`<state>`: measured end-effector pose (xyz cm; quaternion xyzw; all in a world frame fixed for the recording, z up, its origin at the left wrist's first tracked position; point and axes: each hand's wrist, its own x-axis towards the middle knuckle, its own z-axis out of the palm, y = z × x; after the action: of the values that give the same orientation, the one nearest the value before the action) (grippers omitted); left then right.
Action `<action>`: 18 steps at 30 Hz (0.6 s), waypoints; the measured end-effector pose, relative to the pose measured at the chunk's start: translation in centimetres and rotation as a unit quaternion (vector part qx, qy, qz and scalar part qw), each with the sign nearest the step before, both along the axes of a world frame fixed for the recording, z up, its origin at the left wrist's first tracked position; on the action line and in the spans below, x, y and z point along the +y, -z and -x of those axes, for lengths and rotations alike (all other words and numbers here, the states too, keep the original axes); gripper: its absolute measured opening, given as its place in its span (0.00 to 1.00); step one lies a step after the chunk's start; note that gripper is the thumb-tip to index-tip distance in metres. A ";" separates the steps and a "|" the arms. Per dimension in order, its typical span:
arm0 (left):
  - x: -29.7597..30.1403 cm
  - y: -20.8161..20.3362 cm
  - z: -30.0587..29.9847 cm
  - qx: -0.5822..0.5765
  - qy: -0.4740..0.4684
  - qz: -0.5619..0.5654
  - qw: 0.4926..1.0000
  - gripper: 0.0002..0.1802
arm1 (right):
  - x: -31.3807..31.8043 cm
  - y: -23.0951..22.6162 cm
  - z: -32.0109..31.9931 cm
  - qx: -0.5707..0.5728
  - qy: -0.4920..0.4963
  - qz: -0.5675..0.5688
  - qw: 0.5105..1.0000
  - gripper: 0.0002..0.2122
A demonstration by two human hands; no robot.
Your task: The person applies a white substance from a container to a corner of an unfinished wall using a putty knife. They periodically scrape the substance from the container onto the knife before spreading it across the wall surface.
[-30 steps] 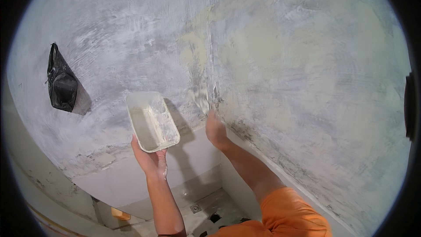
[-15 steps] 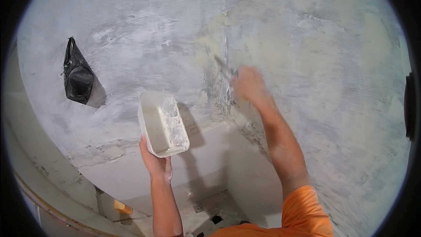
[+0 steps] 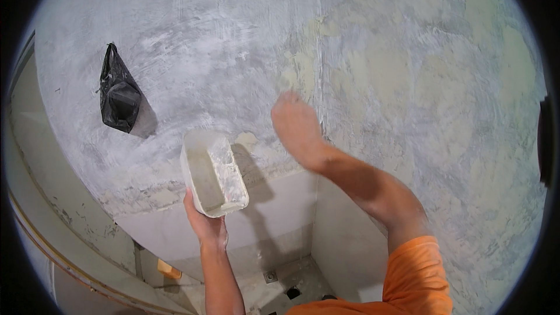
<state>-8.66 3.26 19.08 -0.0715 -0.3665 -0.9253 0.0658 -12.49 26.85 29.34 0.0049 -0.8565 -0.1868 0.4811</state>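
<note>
At the far left, a long pale frame [image 3: 26, 116], curved by the round view, with a thin brown strip [image 3: 49, 256] low down. Next, on the smeary gray left wall [image 3: 192, 70], a black plastic bag [image 3: 121, 104], pointy at the top and fat in the middle, with a shadow just beside it. Down low, near the floor, a small orange-yellow thing [image 3: 169, 269], too little to name.

Then the left hand [image 3: 207, 224], grasping the low end of a white tub [image 3: 202, 169] from below. Tub tipped up, in front of the left wall, with the open side facing the camera. Inside, creamy paste [image 3: 228, 170] smeared along the right side. On the left wrist, some white smears.

Just right of the tub's top, a pale yellow blob [image 3: 246, 140] on the wall. Below, on the gray floor [image 3: 309, 277], a small square drain [image 3: 270, 276] and a dark spot [image 3: 293, 293].

Next, the right hand [image 3: 296, 125], up near the wall corner [image 3: 319, 35], blurry, with fingers out of sight. Cannot tell if clenched, or grasping anything.

Farther right, an orange sleeve [image 3: 417, 271] and the right wall [image 3: 449, 105], patchy with pale yellow. At the right rim, something dark [image 3: 543, 140].
</note>
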 end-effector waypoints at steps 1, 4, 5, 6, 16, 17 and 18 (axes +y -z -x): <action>-0.4 0.1 0.2 0.007 -0.006 -0.002 1.000 0.30 | -0.7 -0.1 -1.1 0.007 -0.006 -0.002 1.000 0.09; -1.7 1.2 1.0 0.003 0.002 0.002 1.000 0.31 | -1.7 -1.1 -3.4 -0.062 -0.008 0.127 0.990 0.08; -1.4 0.8 0.8 -0.002 0.001 -0.003 1.000 0.31 | -0.5 -2.1 -3.5 -0.011 -0.009 0.117 0.993 0.08; -1.3 0.7 0.8 -0.007 -0.001 -0.007 1.000 0.31 | 0.7 -2.9 -3.3 0.039 -0.010 0.106 0.993 0.07; -0.9 0.7 1.4 0.001 0.012 0.011 1.000 0.31 | 3.8 -2.8 -1.7 -0.014 0.011 0.084 0.996 0.06; -0.9 0.7 1.5 0.002 0.011 0.009 1.000 0.31 | 3.8 -2.9 -2.5 -0.058 -0.017 0.098 0.993 0.05; -0.8 0.6 1.6 0.003 0.010 0.008 1.000 0.31 | 3.7 -3.2 -3.2 -0.103 -0.047 0.112 0.987 0.05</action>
<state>-10.24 2.43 18.45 -0.0786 -0.3726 -0.9229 0.0570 -9.26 30.57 32.49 0.0099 -0.9157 -0.0655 0.3963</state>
